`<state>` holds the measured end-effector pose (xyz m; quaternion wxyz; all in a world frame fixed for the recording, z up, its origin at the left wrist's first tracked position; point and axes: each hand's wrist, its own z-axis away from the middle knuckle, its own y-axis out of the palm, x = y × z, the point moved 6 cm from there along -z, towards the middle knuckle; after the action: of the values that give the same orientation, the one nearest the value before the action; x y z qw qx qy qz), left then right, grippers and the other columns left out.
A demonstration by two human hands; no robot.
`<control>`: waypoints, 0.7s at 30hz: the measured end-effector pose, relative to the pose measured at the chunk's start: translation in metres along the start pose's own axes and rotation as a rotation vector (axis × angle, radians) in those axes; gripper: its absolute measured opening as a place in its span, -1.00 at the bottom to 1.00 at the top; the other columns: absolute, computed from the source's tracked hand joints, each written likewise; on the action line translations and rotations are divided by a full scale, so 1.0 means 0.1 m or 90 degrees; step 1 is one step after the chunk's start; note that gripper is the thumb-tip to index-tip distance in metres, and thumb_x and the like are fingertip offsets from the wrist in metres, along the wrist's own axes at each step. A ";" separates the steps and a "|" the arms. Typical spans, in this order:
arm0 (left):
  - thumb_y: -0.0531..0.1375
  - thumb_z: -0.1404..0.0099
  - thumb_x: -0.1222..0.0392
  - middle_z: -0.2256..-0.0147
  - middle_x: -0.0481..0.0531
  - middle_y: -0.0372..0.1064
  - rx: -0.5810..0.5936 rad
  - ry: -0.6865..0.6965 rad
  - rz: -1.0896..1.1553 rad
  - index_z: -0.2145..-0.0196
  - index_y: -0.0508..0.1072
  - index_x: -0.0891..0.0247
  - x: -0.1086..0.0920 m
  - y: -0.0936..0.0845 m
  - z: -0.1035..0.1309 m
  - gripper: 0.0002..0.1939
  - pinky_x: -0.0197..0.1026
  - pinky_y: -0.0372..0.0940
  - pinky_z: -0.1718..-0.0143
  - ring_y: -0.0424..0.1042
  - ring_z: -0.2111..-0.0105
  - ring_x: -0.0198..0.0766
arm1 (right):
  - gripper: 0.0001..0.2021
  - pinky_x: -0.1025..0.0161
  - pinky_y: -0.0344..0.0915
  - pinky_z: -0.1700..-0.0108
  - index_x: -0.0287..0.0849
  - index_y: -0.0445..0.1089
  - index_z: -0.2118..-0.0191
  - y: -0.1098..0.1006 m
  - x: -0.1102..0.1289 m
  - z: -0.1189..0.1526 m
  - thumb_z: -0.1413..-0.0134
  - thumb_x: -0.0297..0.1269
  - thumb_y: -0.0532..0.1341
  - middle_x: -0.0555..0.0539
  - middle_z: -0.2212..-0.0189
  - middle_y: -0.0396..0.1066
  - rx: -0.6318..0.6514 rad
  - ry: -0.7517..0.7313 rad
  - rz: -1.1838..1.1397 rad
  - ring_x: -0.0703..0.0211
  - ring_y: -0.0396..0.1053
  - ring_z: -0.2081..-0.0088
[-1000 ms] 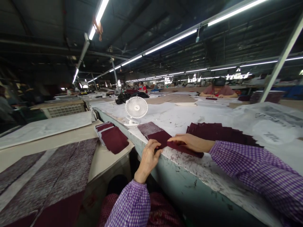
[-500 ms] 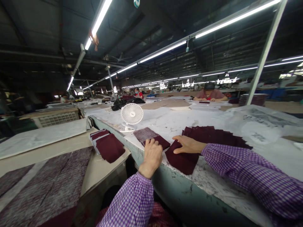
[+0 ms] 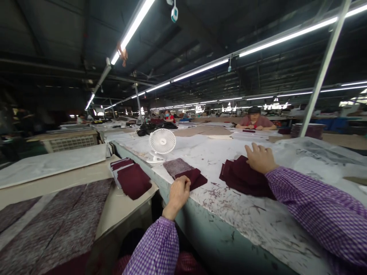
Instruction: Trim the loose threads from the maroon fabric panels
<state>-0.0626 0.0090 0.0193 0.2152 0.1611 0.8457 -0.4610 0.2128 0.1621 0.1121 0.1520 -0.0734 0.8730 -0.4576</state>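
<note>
Near the front edge of the white-covered table, my left hand (image 3: 179, 192) pinches the edge of a dark maroon cloth piece (image 3: 190, 176), which is folded up a little. Under and behind that piece lies a speckled grey-maroon fabric piece (image 3: 177, 167). My right hand (image 3: 260, 157) is farther right, fingers spread, at the back edge of a fanned pile of maroon pieces (image 3: 243, 177). Its palm faces down and its thumb side is partly hidden against the pile.
A white fan (image 3: 162, 141) stands behind the fabric. On the left, a lower table (image 3: 114, 206) bears a maroon stack (image 3: 133, 180) and large speckled panels (image 3: 63, 214). Clear plastic (image 3: 312, 152) lies right. A person (image 3: 255, 120) leans on the far side.
My right hand has moved right and away from the single front maroon piece, which no longer lies at the table edge. The fanned pile is now bunched together. My left hand has lifted a cloth edge.
</note>
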 end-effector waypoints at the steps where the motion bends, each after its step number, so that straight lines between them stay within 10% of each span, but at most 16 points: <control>1: 0.04 -0.22 0.35 0.40 0.01 0.40 -0.002 0.008 -0.008 0.41 0.37 0.25 -0.01 0.01 0.00 -0.87 -0.23 0.17 0.29 0.36 0.34 -0.23 | -0.54 -0.18 0.14 0.04 -0.27 0.22 -0.09 -0.04 0.15 0.02 -0.03 -0.32 0.14 -0.38 -0.08 0.21 -0.021 -0.063 -0.017 -0.27 0.23 -0.02; 8: 0.01 -0.24 0.33 0.38 0.03 0.40 -0.021 0.065 0.036 0.38 0.38 0.26 -0.09 -0.05 0.03 -0.84 -0.20 0.22 0.25 0.36 0.31 -0.21 | -0.60 0.13 0.13 -0.04 -0.17 0.26 -0.04 -0.34 1.90 0.50 -0.03 -0.41 0.14 -0.14 0.04 0.35 0.054 -0.604 -0.330 0.07 0.25 0.01; 14: -0.03 -0.32 0.17 0.39 0.00 0.40 -0.266 -0.079 0.197 0.36 0.35 0.24 0.32 -0.50 0.14 -0.79 -0.22 0.23 0.26 0.37 0.36 -0.25 | -0.84 0.31 0.08 0.39 -0.17 0.35 0.40 -0.03 2.01 0.37 -0.10 -0.28 0.08 0.01 0.52 0.34 0.153 -0.384 -0.483 0.24 0.24 0.46; 21: 0.05 -0.32 0.15 0.37 0.04 0.38 -0.204 0.095 0.024 0.36 0.43 0.27 -0.01 -0.43 0.09 -0.79 -0.18 0.18 0.19 0.29 0.27 -0.21 | -0.79 0.32 0.05 0.42 -0.21 0.33 0.42 0.16 1.92 0.34 -0.08 -0.20 0.07 0.03 0.55 0.29 0.230 -0.266 -0.568 0.27 0.18 0.48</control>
<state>-0.0803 -0.0217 0.0461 0.1832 0.1742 0.9187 -0.3034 0.0434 0.0934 0.0427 0.1233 -0.5005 0.6149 -0.5968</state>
